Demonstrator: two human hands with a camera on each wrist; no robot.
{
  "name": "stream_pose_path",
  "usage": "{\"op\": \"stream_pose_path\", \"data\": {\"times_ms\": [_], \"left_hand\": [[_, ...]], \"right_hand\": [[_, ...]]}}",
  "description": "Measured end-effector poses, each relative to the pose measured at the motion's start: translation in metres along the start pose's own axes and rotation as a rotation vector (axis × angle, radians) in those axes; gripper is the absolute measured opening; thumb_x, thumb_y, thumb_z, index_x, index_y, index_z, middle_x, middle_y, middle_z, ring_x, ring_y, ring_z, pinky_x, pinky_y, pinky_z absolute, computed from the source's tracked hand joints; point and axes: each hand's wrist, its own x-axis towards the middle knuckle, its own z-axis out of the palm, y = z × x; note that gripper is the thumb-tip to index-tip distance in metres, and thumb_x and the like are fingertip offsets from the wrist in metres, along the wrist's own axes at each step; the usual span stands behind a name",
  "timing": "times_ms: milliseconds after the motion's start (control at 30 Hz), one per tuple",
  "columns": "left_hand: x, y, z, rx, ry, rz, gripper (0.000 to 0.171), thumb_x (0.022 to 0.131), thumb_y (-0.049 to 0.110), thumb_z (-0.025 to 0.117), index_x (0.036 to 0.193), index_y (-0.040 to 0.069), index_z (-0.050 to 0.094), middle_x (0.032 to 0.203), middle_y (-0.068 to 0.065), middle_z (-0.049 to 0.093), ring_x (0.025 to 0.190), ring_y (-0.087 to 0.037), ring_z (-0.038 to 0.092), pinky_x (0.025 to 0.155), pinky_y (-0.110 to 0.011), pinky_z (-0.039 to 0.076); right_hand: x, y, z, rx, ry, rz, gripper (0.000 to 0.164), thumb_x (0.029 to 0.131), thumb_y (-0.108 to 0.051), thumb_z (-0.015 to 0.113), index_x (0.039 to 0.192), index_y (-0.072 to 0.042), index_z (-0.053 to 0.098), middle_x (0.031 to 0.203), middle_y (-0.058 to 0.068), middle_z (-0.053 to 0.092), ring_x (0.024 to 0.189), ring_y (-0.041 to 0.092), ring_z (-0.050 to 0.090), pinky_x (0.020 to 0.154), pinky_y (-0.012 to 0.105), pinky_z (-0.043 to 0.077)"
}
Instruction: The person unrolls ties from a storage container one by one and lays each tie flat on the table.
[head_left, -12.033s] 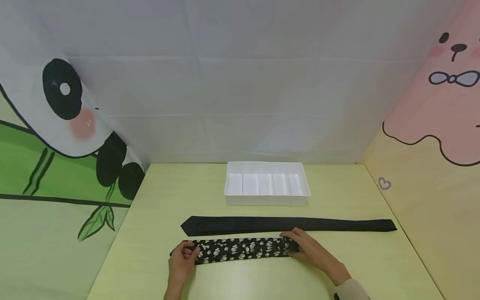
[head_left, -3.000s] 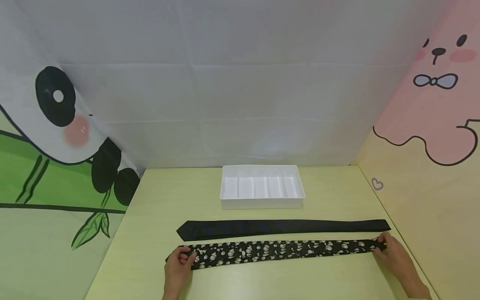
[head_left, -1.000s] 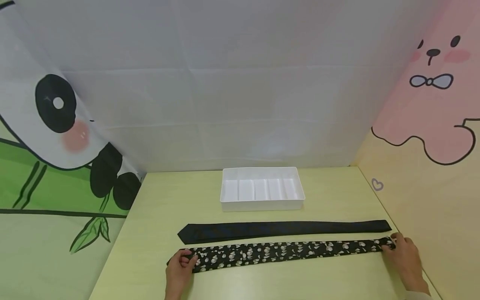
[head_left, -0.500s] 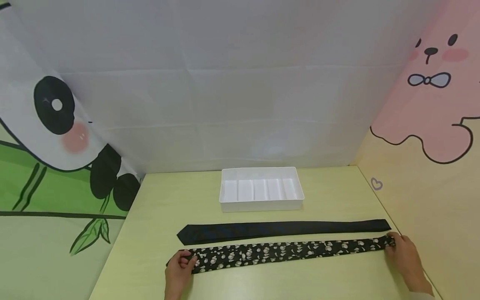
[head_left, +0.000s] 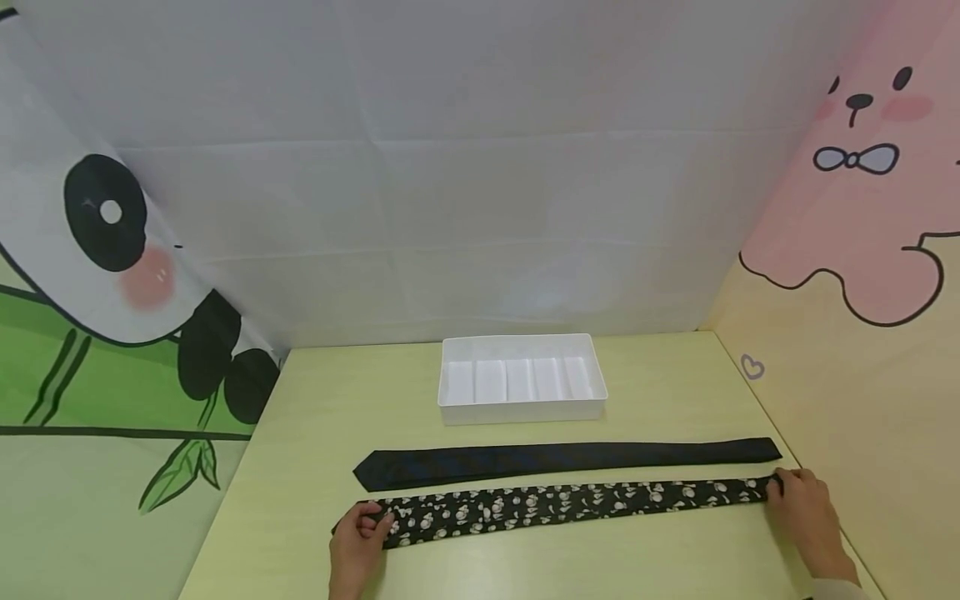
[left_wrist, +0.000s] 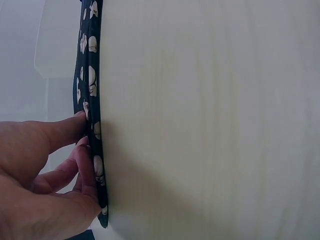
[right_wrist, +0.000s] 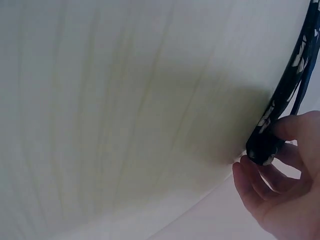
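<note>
A black necktie with a white floral-looking print [head_left: 517, 507] lies stretched across the table, slightly slanted. My left hand [head_left: 357, 542] pinches its wide left end; in the left wrist view the thumb [left_wrist: 65, 130] and curled fingers meet at the tie's edge. The narrow right end is between the thumb and fingers of my right hand [head_left: 806, 515], close to the table's right edge. In the right wrist view that end of the printed tie [right_wrist: 272, 117] looks folded over and thick. Just behind lies a plain dark necktie [head_left: 570, 461], flat and nearly parallel, touched by neither hand.
Behind both ties stands a white plastic tray [head_left: 522, 412] with several compartments in a row. A white sheet [head_left: 480, 208] hangs along the table's back edge. Cartoon-printed walls rise at the left and right sides of the pale yellow table [head_left: 322, 400].
Since the oldest frame, the printed tie has gone from a short folded length to nearly full length, my right hand moving rightward with its end. In the last second, that hand shifted only slightly.
</note>
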Motion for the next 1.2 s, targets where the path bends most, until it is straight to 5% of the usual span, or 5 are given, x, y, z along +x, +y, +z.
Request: {"op": "stream_pose_path", "data": {"times_ms": [300, 700, 967, 1200], "left_hand": [[0.001, 0.0, 0.0, 0.006, -0.002, 0.004, 0.024, 0.092, 0.008, 0.077, 0.109, -0.003, 0.063, 0.087, -0.008, 0.057, 0.078, -0.021, 0.053, 0.064, -0.026, 0.043], [-0.001, -0.001, 0.002, 0.004, -0.009, -0.01, 0.023, 0.092, 0.007, 0.076, 0.108, -0.003, 0.063, 0.087, -0.008, 0.056, 0.077, -0.02, 0.052, 0.063, -0.025, 0.042], [0.0, -0.002, 0.001, 0.003, -0.009, -0.01, 0.023, 0.092, 0.007, 0.076, 0.109, -0.003, 0.063, 0.087, -0.008, 0.056, 0.078, -0.021, 0.053, 0.063, -0.025, 0.042], [0.002, -0.002, 0.001, 0.002, -0.008, 0.003, 0.024, 0.092, 0.008, 0.076, 0.108, -0.003, 0.063, 0.086, -0.008, 0.056, 0.077, -0.021, 0.053, 0.063, -0.025, 0.042]], "right_hand": [[-0.002, 0.004, -0.003, 0.104, 0.103, 0.087, 0.033, 0.096, 0.001, 0.056, 0.121, 0.019, 0.043, 0.11, 0.046, 0.046, 0.095, 0.061, 0.052, 0.078, 0.067, 0.042], [-0.002, 0.011, -0.001, 0.087, 0.153, 0.092, 0.014, 0.094, 0.004, 0.058, 0.099, 0.014, 0.052, 0.097, 0.037, 0.05, 0.087, 0.055, 0.054, 0.074, 0.063, 0.042], [-0.006, 0.016, 0.003, 0.039, 0.27, -0.052, 0.007, 0.088, 0.014, 0.064, 0.087, 0.016, 0.057, 0.088, 0.038, 0.052, 0.087, 0.058, 0.05, 0.076, 0.064, 0.039], [-0.004, 0.015, 0.001, 0.034, 0.185, 0.004, 0.009, 0.091, 0.014, 0.059, 0.096, 0.02, 0.054, 0.085, 0.033, 0.056, 0.085, 0.051, 0.055, 0.076, 0.062, 0.044]]}}
